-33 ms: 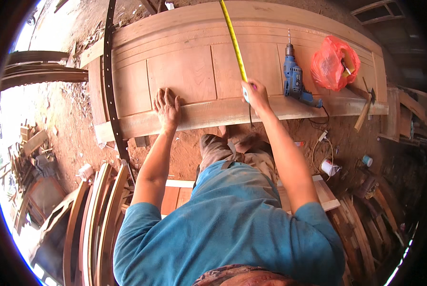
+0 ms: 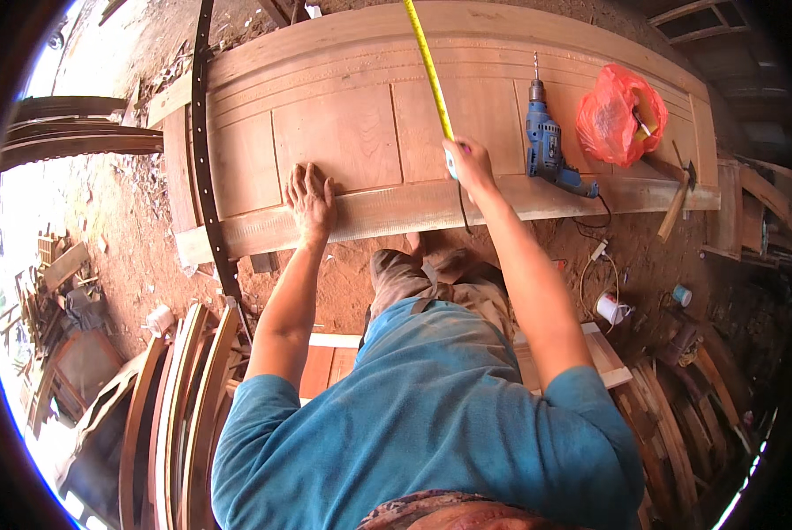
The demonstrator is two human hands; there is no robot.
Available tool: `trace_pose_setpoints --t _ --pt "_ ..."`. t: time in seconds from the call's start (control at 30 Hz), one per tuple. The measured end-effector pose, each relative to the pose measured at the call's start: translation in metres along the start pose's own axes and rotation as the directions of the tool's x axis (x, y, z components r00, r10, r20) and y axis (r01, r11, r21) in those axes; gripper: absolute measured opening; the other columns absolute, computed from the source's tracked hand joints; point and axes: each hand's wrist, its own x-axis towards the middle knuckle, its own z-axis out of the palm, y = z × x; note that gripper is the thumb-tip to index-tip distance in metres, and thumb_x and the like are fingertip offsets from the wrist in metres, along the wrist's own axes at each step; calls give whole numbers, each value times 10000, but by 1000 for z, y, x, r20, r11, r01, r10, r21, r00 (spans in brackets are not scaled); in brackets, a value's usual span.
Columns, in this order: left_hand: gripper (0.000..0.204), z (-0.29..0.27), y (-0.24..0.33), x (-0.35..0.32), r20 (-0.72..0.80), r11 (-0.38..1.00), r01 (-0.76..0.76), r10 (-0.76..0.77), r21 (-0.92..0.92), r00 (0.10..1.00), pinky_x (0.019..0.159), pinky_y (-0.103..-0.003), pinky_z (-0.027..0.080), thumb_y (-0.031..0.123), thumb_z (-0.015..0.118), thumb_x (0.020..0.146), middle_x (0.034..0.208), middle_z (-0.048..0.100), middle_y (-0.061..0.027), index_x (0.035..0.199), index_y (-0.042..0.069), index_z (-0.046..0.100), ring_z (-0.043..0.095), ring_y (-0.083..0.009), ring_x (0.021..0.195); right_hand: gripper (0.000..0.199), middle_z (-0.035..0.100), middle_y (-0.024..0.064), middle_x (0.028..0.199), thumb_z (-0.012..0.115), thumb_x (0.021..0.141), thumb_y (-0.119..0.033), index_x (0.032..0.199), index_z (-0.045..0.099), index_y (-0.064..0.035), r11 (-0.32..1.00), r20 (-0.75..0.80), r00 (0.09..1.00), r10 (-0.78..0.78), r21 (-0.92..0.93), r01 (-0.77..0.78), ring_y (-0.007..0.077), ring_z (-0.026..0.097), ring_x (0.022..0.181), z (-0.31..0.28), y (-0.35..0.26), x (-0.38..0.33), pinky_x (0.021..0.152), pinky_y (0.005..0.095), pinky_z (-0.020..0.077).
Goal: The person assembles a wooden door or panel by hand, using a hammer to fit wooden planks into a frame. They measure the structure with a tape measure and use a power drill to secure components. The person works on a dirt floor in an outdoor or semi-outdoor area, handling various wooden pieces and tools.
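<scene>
Nothing has moved since the earlier picture: both hands and the tape sit in the same spots.

The right hand is closed around the tape case, and the yellow tape runs from it straight across the wooden door to the far edge. The left hand lies flat and open, fingers spread, pressing on the near rail of the door.

To measure well, I think the tape should stay tight and straight, with no sag, and the flat hand should keep the door from sliding.

The tape starts right at the right hand, well apart from the left hand. A blue drill lies just beside the right hand, then a red bag and a hammer farther right.
</scene>
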Motion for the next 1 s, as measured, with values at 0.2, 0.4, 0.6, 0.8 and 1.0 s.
trace_pose_setpoints --t 0.2,0.4,0.6,0.8,1.0 --pt "571 -6 -1 0 -41 998 -7 4 -63 999 1193 -503 165 449 516 982 1504 405 -196 1431 99 475 317 -338 1436 376 636 63 725 691 879 -355 939 662 15 980 -71 997 17 -198 -31 171 607 518 22 8 29 480 315 514" --pt "574 -6 2 2 -46 996 -16 12 -89 999 1187 -500 177 459 537 967 1496 411 -198 1405 89 502 328 -343 1419 463 690 158 802 706 853 -401 1061 648 8 937 -131 990 -54 -349 5 300 693 737 18 89 -64 678 406 537" --pt "606 1 -2 -2 -50 996 -12 8 -87 999 1183 -505 168 476 561 950 1501 395 -206 1410 86 497 316 -355 1418 402 695 150 861 691 864 -375 1051 634 -23 924 -225 971 -86 -382 -7 310 686 820 24 113 -169 738 399 529" --pt "633 -1 3 -1 -10 994 -15 14 -107 1000 1190 -505 131 492 516 963 1522 363 -224 1423 59 473 272 -363 1441 408 689 163 919 673 884 -357 1090 608 -11 923 -259 962 -88 -385 -20 317 685 851 27 129 -186 743 400 527" --pt "651 -2 4 -2 22 995 19 -17 -103 1000 1192 -503 120 511 508 963 1527 350 -226 1428 58 464 250 -366 1447 390 685 182 934 688 884 -328 1086 595 -8 925 -261 959 -109 -380 1 342 681 860 32 128 -191 748 420 528"
